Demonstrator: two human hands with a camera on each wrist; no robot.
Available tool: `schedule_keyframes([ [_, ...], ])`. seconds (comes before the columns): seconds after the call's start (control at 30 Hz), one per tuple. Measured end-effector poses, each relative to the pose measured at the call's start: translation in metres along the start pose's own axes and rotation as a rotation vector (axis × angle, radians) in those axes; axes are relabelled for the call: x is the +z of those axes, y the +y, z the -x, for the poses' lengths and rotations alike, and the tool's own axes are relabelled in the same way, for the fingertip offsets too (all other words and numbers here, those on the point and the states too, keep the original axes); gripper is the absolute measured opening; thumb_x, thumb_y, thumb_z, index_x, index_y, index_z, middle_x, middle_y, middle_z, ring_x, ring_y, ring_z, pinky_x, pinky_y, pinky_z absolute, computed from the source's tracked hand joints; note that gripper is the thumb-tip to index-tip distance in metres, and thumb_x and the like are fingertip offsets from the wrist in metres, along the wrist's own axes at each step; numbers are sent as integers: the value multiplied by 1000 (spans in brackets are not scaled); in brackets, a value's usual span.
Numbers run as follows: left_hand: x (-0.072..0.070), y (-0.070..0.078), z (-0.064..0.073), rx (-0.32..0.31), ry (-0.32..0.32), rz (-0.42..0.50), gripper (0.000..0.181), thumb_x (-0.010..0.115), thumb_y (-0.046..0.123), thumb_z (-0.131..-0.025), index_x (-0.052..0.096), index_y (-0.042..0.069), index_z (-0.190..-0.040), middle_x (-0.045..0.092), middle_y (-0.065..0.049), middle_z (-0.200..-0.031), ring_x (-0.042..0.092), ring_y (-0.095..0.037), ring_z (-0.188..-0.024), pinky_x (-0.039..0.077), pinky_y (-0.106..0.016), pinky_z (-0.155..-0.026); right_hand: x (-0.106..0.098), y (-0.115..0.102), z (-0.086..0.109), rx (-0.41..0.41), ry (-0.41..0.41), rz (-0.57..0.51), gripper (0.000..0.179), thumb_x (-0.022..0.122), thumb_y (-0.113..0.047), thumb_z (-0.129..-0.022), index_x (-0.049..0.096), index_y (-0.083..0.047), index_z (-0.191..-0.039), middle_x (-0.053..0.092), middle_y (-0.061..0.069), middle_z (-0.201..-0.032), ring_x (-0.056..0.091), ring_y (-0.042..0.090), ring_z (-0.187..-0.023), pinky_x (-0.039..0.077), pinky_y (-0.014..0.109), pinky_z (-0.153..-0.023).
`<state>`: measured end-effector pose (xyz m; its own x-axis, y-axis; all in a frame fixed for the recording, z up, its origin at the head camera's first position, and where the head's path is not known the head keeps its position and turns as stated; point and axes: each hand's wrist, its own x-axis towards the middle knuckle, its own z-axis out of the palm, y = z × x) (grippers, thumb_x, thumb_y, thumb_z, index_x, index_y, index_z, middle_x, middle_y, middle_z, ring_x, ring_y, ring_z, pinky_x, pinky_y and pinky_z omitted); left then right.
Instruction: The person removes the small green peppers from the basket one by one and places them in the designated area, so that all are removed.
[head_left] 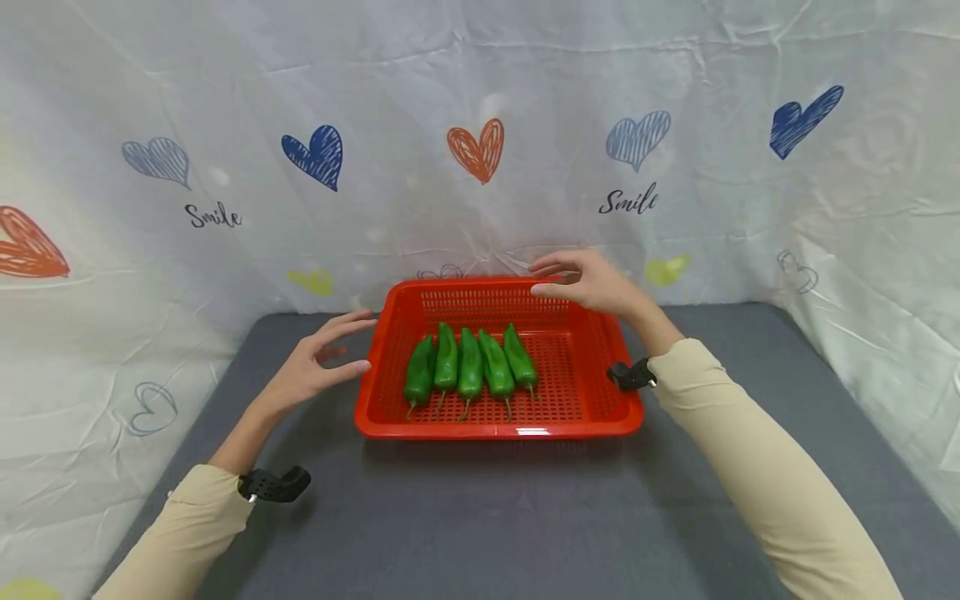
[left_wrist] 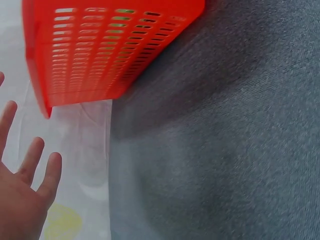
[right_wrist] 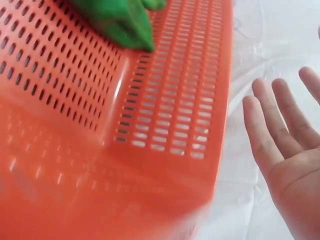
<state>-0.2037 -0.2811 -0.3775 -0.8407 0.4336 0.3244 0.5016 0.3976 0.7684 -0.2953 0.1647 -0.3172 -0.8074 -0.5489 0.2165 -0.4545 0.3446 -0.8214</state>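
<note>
Head view: our left hand (head_left: 318,358) and right hand (head_left: 588,283) relax, empty, near the red basket (head_left: 450,431) on the desk (head_left: 480,517).
Five green peppers (head_left: 470,367) lie inside; we judge level handling keeps them aligned.

Glossy plastic basket (head_left: 465,431), smooth peppers (head_left: 470,367), tabletop (head_left: 487,517) perhaps cloth.

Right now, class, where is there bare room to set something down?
Bare: the table in front of the red basket, between the sleeves, and the basket floor right of the five green peppers.
Crowded: where the peppers lie side by side, and the basket's left and far right edges, near the left hand and right hand.
</note>
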Motion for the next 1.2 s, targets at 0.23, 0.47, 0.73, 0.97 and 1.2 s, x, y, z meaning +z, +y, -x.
schedule_keyframes([
  [0.23,7,-9,0,-20,-30,23,60,74,4,-91,54,9,-148,35,-6,-160,31,-28,-142,33,-72,-99,14,3,-14,19,-44,-42,47,77,-16,-94,63,0,-136,62,18,-133,57,37,-123,44,50,-101],
  [0.47,11,-14,2,-27,-40,23,62,76,7,-91,54,10,-149,34,-7,-160,32,-28,-141,34,-72,-98,27,8,-23,69,-93,-116,53,78,-15,-92,60,-3,-141,58,22,-138,52,34,-129,46,51,-97],
  [0.73,14,-17,2,-7,-56,33,62,76,6,-90,54,9,-148,33,-7,-160,29,-29,-143,34,-73,-96,42,22,-27,111,-129,-177,58,79,-14,-91,57,-3,-144,55,20,-143,45,31,-136,45,50,-100],
  [0.97,16,-16,5,7,-62,37,62,76,6,-90,54,8,-147,31,-8,-161,27,-31,-144,34,-75,-95,52,33,-28,144,-114,-188,57,80,-16,-91,58,-3,-142,56,18,-142,49,35,-132,46,50,-99],
  [1.2,16,-15,6,-11,-60,24,63,77,9,-90,53,9,-148,29,-7,-162,26,-32,-145,35,-74,-96,58,38,-30,179,-89,-179,54,80,-20,-91,63,-5,-139,60,11,-139,55,28,-125,49,46,-95],
])
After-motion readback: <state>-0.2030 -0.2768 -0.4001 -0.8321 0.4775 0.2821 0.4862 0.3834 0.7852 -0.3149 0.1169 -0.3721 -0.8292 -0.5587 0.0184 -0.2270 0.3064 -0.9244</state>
